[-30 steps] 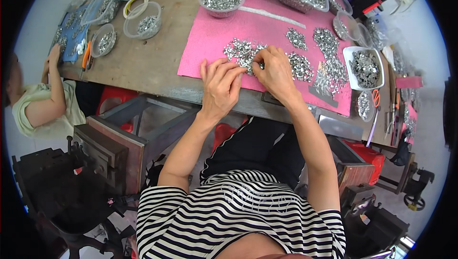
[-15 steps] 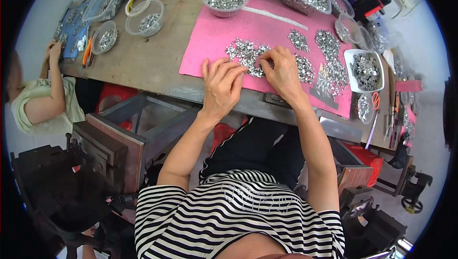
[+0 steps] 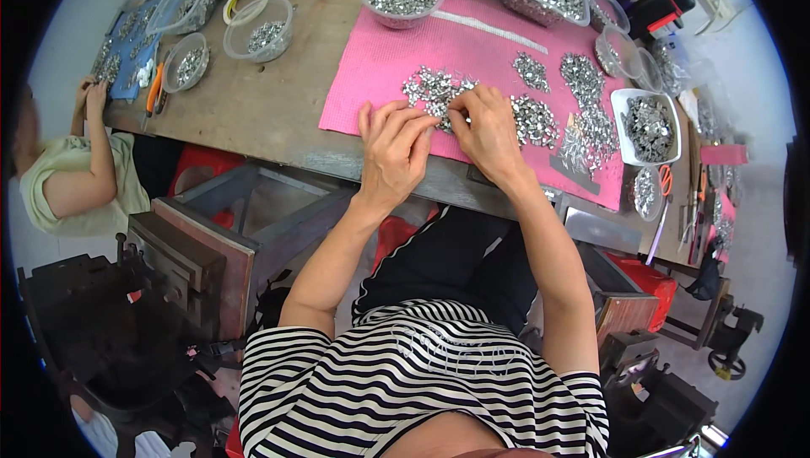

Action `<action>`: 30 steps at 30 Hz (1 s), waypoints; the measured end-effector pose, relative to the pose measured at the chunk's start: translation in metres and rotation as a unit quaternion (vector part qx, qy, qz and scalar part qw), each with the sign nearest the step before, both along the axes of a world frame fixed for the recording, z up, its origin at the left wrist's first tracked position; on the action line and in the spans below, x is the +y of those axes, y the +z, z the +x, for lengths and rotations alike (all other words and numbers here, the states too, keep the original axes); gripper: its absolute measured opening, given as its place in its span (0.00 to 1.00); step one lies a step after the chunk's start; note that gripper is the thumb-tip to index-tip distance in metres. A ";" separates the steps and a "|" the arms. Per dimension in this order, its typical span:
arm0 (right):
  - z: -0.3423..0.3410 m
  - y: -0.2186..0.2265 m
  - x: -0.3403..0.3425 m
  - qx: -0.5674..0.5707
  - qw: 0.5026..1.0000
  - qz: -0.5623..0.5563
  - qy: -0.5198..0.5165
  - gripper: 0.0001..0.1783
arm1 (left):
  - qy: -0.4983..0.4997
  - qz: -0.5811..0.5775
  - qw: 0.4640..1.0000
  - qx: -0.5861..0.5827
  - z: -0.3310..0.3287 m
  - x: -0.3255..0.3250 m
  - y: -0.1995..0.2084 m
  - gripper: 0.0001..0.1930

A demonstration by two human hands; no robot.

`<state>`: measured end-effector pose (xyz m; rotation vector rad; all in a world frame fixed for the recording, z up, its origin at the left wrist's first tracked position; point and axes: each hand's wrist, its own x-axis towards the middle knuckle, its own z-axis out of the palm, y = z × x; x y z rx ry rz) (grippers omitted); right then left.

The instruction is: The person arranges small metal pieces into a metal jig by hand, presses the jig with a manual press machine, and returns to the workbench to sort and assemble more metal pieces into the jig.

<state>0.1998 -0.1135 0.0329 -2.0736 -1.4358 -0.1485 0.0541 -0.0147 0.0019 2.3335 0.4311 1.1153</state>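
A pile of small shiny silver metal pieces (image 3: 432, 88) lies on the pink textured mat (image 3: 371, 61) in front of me. My left hand (image 3: 393, 144) rests at the mat's near edge, just below the pile, its fingers stretched out and slightly bent. At the pile's right side, my right hand (image 3: 488, 131) has thumb and fingertips drawn together in a pinch among the pieces. Whatever lies between those fingertips is too small to make out. Right of this hand is a second pile of silver pieces (image 3: 533, 121), with smaller heaps (image 3: 582, 78) beyond it.
Clear plastic tubs (image 3: 402, 4) of metal pieces stand along the far side. A white square bowl (image 3: 645, 125) holds more at the right, near orange-handled scissors (image 3: 665, 181). Orange-handled pliers (image 3: 155, 91) lie left. Another person (image 3: 93, 163) works at the left end.
My right hand has moved a little to the left, closer to my left hand, showing more of the right-hand pile. My left hand has stayed nearly in place.
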 end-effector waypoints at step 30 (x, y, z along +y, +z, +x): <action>0.028 0.017 -0.136 0.151 0.977 -0.025 -0.146 0.05 | -0.165 0.133 0.951 0.227 0.039 0.012 0.012 0.34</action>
